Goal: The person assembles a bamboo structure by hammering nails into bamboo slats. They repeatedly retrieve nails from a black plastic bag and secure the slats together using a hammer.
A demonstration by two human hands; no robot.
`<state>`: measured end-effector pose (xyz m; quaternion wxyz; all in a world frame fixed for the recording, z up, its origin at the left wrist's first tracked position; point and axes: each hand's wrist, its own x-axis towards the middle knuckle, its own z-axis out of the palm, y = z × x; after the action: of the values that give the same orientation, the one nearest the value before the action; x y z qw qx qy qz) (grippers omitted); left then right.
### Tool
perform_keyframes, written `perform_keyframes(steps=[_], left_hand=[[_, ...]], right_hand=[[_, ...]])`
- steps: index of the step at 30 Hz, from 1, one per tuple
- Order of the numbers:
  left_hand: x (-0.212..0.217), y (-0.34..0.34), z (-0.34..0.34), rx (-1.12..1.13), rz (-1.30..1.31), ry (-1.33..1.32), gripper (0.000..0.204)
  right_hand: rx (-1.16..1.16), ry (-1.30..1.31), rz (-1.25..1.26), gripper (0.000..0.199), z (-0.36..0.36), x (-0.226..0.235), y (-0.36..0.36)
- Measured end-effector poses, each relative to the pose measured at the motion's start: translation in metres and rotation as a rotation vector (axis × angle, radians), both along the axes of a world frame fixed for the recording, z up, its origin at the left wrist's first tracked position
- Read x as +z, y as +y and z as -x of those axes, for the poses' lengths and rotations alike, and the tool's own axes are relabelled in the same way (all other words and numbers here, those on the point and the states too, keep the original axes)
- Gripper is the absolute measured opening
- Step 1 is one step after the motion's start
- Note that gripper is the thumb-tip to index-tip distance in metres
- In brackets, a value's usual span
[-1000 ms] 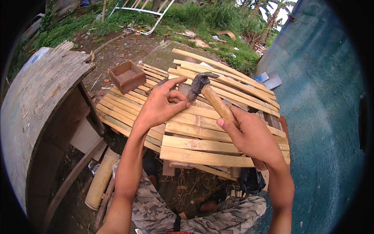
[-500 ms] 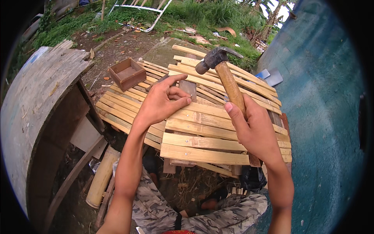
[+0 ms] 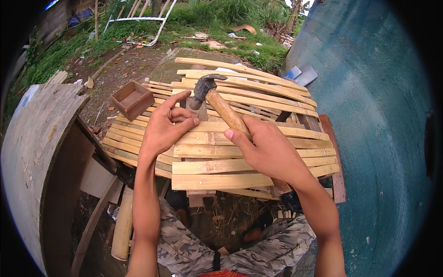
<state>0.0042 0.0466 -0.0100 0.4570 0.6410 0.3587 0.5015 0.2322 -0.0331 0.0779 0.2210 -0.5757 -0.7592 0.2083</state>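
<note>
My right hand (image 3: 272, 145) is wrapped round the wooden handle of a claw hammer (image 3: 224, 110). Its dark metal head hangs just above the fingertips of my left hand (image 3: 162, 123), the striking face pointing down. Thumb and fingers of the left hand pinch a small nail (image 3: 199, 117) at the end of a bamboo slat (image 3: 221, 128); the hammer partly hides the spot. Nearer to me, several bamboo slats (image 3: 217, 181) lie side by side with nail heads showing near their left ends. A wooden crosspiece (image 3: 202, 113) runs beneath them.
An open brown wooden box (image 3: 133, 100) rests on the slats at the far left. A weathered board (image 3: 46, 134) stands at left, and a blue wall (image 3: 369, 138) closes off the right. Below lies a bamboo pole (image 3: 122, 226). A white frame (image 3: 138, 19) stands in the grass.
The hammer has come down and left, its head now close to my left fingertips. The view has shifted, so the slats and box appear farther left. Both hands keep their grip.
</note>
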Motion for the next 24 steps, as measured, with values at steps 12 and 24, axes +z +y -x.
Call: perform_keyframes(steps=[12, 24], left_hand=[[-0.004, -0.003, 0.0, 0.138, -0.131, 0.222, 0.019], [0.011, -0.011, -0.002, 0.18, -0.167, 0.375, 0.023]], right_hand=[[-0.074, 0.155, 0.053, 0.039, -0.013, -0.021, -0.005], [0.029, -0.045, 0.013, 0.034, -0.011, 0.005, -0.017]])
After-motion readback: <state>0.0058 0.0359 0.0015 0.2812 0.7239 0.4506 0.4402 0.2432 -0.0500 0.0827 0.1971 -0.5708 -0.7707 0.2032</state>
